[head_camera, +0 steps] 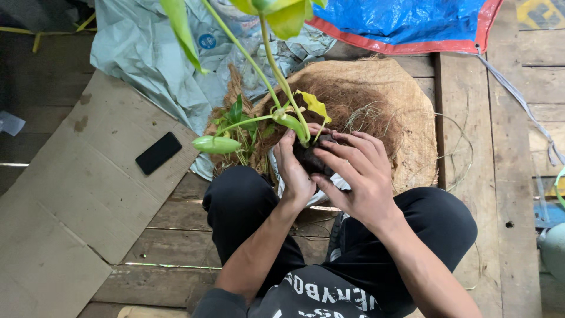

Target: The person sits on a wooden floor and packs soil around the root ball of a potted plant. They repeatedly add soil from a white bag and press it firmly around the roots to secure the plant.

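A green plant (pixel 276 94) with long stems and yellow-green leaves rises toward the camera from a dark root ball (pixel 312 158). My left hand (pixel 294 171) grips the left side of the root ball at the stem base. My right hand (pixel 359 176) wraps over its right side with fingers spread across the soil. Both hands hold it above my knees in black trousers. Behind the plant lies a brown mat of coconut fibre (pixel 376 106) with loose fibre piled on it.
A black phone (pixel 158 153) lies on flattened cardboard (pixel 70 194) at the left. A pale grey tarp (pixel 153 53) and a blue tarp with a red edge (pixel 412 20) lie at the back. The floor is wooden planks (pixel 506 176).
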